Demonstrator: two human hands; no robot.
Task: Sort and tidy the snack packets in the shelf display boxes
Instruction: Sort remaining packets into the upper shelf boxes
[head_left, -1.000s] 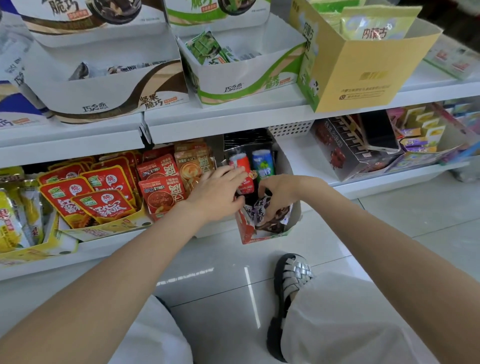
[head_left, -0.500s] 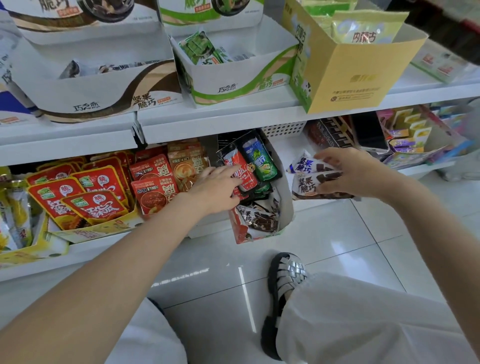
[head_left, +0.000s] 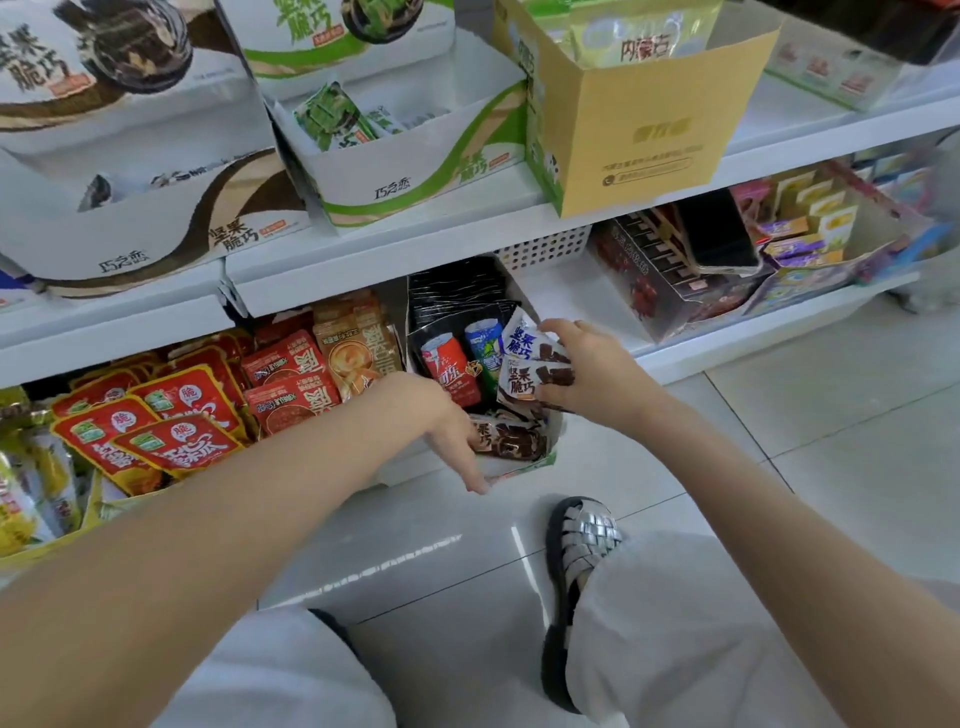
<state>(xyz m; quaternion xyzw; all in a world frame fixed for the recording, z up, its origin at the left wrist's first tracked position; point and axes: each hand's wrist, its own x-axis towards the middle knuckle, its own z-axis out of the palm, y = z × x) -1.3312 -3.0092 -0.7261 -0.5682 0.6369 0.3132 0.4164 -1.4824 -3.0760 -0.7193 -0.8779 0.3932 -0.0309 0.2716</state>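
A: What has the right hand (head_left: 587, 371) got?

B: Its fingers are curled round two white-and-brown chocolate snack packets (head_left: 530, 366), one stacked above the other, held over the right side of the small open cardboard display box (head_left: 540, 457) at the front edge of the lower white shelf (head_left: 670, 353).

A: And the left hand (head_left: 441, 421)?

B: It reaches down into the front of that same box, fingers pointing downward over the front wall. One more brown chocolate packet (head_left: 511, 439) lies flat there, touching the fingers; whether they pinch it I cannot tell.

A: What else sits in the box?

B: A red can-print packet (head_left: 451, 371) and a blue-green can-print packet (head_left: 483, 345) stand upright at the back, just left of the held packets.

A: Further out?

B: Left of the box, red sauce pouches (head_left: 291, 384) stand in rows, with more red pouches in a yellow tray (head_left: 156, 431) toward the shelf's left end. On the upper shelf stand a brown-swirl white display box (head_left: 156, 228), a green-swirl white display box (head_left: 410, 166) and a yellow carton (head_left: 649, 130). A silver woven sandal (head_left: 584, 545) rests on the grey floor tiles (head_left: 831, 415).
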